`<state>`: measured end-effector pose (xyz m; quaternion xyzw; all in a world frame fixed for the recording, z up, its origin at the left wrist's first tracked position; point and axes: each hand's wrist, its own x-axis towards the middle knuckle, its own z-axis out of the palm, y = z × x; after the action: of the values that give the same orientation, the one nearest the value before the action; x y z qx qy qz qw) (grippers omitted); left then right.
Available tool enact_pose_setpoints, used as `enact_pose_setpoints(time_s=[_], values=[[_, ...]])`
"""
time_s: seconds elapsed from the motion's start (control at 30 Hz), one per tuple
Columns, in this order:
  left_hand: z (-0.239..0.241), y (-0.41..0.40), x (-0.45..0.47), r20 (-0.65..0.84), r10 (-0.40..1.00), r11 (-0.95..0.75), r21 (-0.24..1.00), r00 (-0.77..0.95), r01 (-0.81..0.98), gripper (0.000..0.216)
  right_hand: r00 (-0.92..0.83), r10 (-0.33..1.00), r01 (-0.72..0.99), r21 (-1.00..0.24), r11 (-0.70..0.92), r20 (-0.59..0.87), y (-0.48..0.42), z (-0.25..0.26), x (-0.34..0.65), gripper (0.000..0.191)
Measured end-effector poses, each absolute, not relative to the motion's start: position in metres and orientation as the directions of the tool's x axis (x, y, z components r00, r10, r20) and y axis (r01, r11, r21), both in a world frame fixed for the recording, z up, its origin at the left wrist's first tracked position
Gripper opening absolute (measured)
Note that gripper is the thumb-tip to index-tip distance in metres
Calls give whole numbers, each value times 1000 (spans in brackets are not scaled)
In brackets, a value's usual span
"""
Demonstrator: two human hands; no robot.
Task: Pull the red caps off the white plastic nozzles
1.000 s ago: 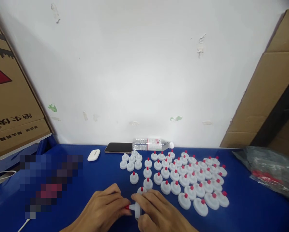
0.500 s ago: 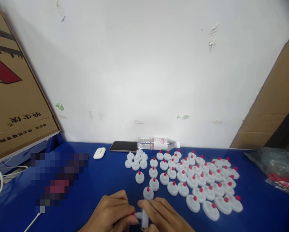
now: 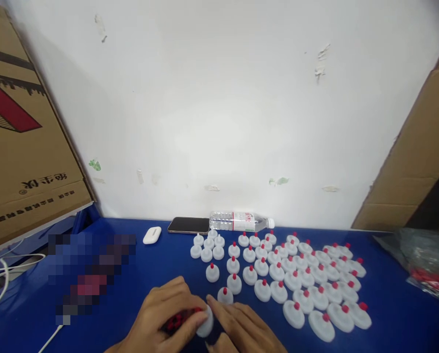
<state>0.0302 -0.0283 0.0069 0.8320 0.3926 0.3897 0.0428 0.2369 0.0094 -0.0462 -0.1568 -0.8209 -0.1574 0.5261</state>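
My left hand (image 3: 166,316) and my right hand (image 3: 241,328) meet near the bottom edge of the blue table (image 3: 149,274). Between their fingertips sits a white plastic cap (image 3: 206,323). Several small red tips (image 3: 175,321) show under the curled fingers of my left hand, which is closed over them. My right hand's fingers pinch the white cap from the right. Just beyond the hands stands a white cap with a red tip (image 3: 225,295), the nearest of several rows of such capped pieces (image 3: 296,279).
A water bottle (image 3: 241,221) lies by the wall beside a phone (image 3: 188,225) and a white earbud case (image 3: 152,235). Cardboard boxes lean at left (image 3: 21,162) and right (image 3: 414,157). A plastic bag (image 3: 425,264) lies at right. White cables (image 3: 2,274) hang at left.
The white cap lay sideways with its red tip towards my left hand; now it is turned, and red tips show under my left fingers. The camera view shifted slightly.
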Motion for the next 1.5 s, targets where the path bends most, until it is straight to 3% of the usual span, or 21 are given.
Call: enact_pose_setpoints(time_s=[0.07,0.17,0.27,0.47,0.6,0.67,0.77,0.9,1.13,1.3,1.5], values=[[2,-22,26,632,683,-678,363,366,639,12,-392,63,472,141,870,918,10,-44,235,28],[-4,-14,21,562,738,-628,371,372,685,11,-371,88,480,110,870,924,12,-41,232,27],[-4,-11,20,461,805,-566,405,373,718,15,-361,61,447,115,887,931,13,-40,231,26],[8,-14,15,431,858,-477,462,280,748,26,-370,25,321,102,942,929,15,-46,230,27],[19,-10,4,298,878,-469,375,375,800,28,-494,-27,359,232,904,869,20,-52,231,13],[25,-6,-1,194,884,-468,394,426,791,25,-563,-11,404,287,868,826,22,-56,232,10],[33,-1,-5,73,908,-391,496,412,775,23,-615,54,465,307,830,786,23,-63,235,21],[35,0,-5,-18,917,-314,581,398,751,8,-619,182,535,241,810,764,22,-64,238,42],[26,0,-2,-45,912,-307,581,407,753,9,-497,94,502,197,842,863,21,-53,235,19],[14,9,-8,-5,919,-310,606,394,733,13,-455,65,483,185,856,888,22,-56,232,22],[2,14,-20,175,876,-481,389,450,786,21,-405,-65,399,240,885,912,23,-56,228,20]])
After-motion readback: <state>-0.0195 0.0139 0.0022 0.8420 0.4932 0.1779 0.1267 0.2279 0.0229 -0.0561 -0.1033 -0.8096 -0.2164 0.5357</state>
